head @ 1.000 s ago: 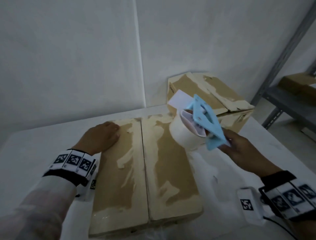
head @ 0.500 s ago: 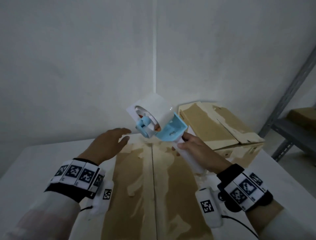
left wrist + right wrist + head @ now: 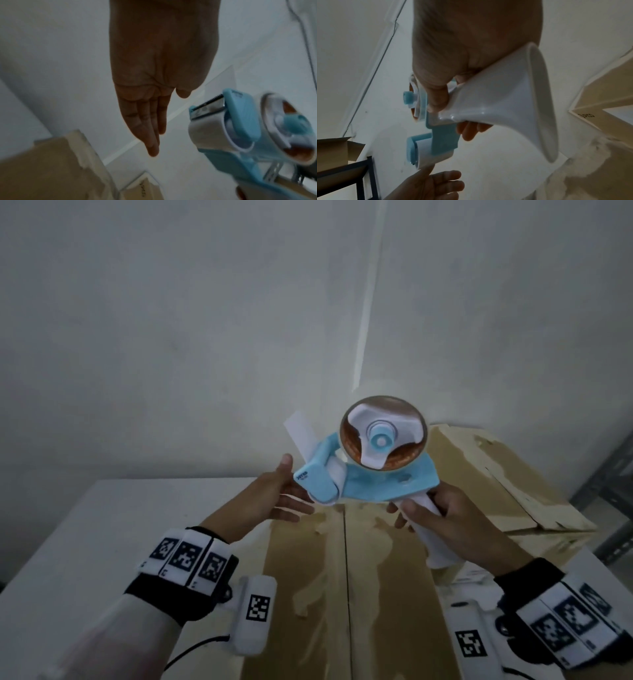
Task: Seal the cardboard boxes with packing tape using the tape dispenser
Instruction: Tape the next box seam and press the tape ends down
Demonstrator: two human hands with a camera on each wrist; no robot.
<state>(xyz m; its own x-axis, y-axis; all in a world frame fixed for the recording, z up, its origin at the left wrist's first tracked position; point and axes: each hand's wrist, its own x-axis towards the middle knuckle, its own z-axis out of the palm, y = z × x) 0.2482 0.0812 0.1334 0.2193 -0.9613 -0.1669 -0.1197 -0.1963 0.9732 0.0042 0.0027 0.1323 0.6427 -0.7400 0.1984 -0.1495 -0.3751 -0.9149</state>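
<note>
The right hand (image 3: 455, 518) is gripping the white handle of the tape dispenser (image 3: 370, 463), fingers curled round it, holding the tool in the air above the near cardboard box (image 3: 387, 594). From that hand the dispenser's long axis is running toward ten o'clock, roll uppermost, cutter end and loose tape tail (image 3: 299, 433) leading. The left hand (image 3: 274, 498) is waiting open, fingers straight, just beside that cutter end at its eight o'clock, so it is probably the nearer hand for catching the tail. The box's centre seam is lying below, pointing to six o'clock.
</note>
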